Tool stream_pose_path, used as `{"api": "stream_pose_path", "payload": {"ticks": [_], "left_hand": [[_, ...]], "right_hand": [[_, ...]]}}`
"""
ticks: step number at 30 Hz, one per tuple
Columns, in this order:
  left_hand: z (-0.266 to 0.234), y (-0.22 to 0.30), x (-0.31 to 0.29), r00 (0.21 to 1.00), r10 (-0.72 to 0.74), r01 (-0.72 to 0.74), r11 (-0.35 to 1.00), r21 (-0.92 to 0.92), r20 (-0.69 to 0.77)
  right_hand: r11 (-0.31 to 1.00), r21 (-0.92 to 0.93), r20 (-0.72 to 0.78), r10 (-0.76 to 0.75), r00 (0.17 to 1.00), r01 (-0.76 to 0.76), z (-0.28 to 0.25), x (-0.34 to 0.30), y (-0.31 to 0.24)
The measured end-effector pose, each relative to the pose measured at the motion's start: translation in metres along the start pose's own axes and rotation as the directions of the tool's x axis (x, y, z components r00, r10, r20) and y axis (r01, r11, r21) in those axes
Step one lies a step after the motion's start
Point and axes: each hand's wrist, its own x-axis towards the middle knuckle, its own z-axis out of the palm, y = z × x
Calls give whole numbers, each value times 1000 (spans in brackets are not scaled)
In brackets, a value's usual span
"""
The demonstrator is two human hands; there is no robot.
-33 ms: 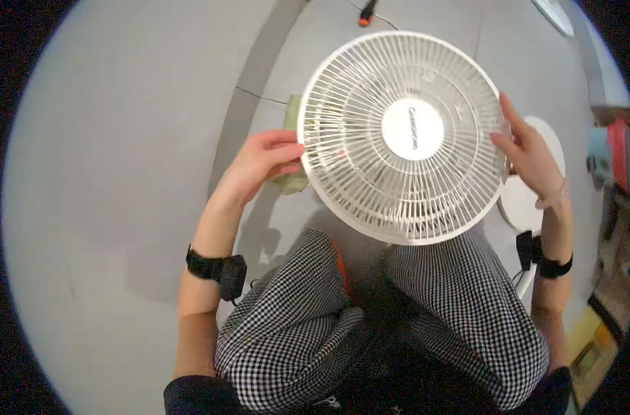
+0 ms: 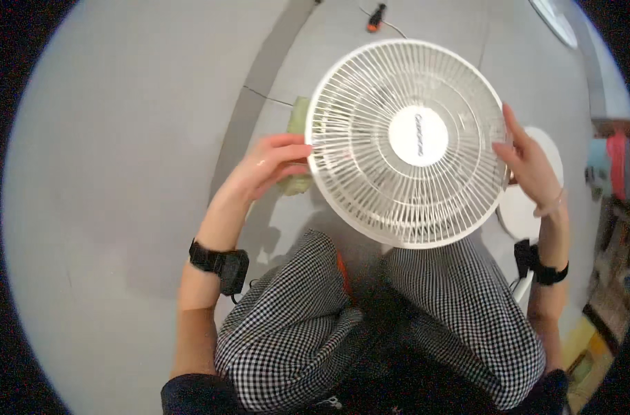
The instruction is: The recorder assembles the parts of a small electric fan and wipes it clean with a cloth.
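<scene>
Above my knees I hold a round white fan grille [image 2: 418, 136] with a plain round centre disc, its face turned up toward me. My left hand [image 2: 270, 164] grips the left rim, fingers bent and thumb hidden or partly behind it. On the opposite side my right hand [image 2: 529, 160] is wrapped round the rim, thumb over the front wires. Part of a pale green thing [image 2: 297, 184], perhaps a cloth or packet, shows behind the grille near my left fingers. What lies inside or under the grille is blurred by its wires.
A black and orange screwdriver [image 2: 376, 18] lies beside a thin pale cable on the grey floor. White rounded parts [image 2: 521, 214] stand by my right wrist. Another white piece [image 2: 555, 24] is at the far right. Various coloured things [image 2: 608, 166] line the right edge.
The grille, my hands and the things on the floor all sit slightly farther right and lower in the picture. My hold on the grille looks the same.
</scene>
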Motion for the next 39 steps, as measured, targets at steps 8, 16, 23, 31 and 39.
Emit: {"api": "stream_pose_path", "payload": {"ticks": [8, 16, 23, 31, 39], "left_hand": [[38, -17, -8, 938, 293, -281, 956, -89, 186], [84, -28, -5, 907, 391, -390, 920, -36, 154], [87, -38, -12, 903, 425, -430, 894, 124, 67], [68, -9, -9, 897, 428, -440, 854, 277, 107], [35, -20, -27, 978, 146, -162, 982, 99, 152]], "right_hand": [[963, 267, 16, 40, 999, -43, -16, 9, 70], [841, 524, 193, 33, 981, -132, -24, 18, 110], [764, 617, 143, 128, 981, -190, -20, 21, 110], [863, 486, 68, 117, 991, -135, -16, 9, 97], [757, 646, 58, 79, 995, -98, -7, 10, 85]]}}
